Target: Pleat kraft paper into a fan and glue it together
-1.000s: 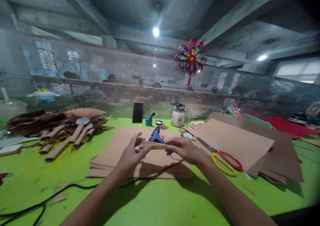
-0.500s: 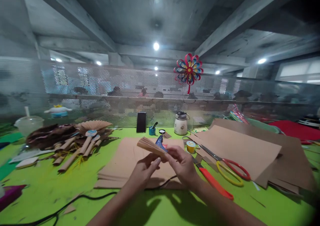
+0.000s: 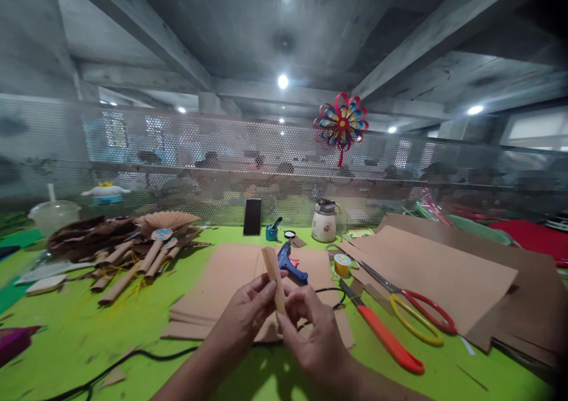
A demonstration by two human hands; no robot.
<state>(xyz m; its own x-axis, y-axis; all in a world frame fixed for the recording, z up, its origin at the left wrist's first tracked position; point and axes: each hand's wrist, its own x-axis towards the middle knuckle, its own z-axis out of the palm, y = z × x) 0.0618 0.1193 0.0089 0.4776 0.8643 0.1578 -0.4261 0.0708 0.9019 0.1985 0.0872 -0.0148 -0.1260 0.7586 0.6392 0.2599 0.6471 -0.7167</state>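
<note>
The scene is dimly lit by ceiling lamps (image 3: pixel 283 81); edges are bent, corners darkened, background blurred.

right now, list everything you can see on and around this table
folded paper strip: 1, brown, upright between both hands
centre paper stack: 1, brown, mid table
right paper stack: 1, brown, right side
glue gun: 1, blue, on the centre paper stack
scissors: 1, red and yellow handles, on the right paper stack
utility knife: 1, orange, right of the hands
spool: 1, yellow, near the scissors' tips
phone: 1, black, upright by the mesh
jar: 1, cream, right of the phone
paper rolls: a pile, brown, left
pinwheel: 1, red, blue, yellow, on the mesh
cable: 1, black, front left
table: 1, green
left hand: holds the strip
right hand: holds the strip's lower end
</note>
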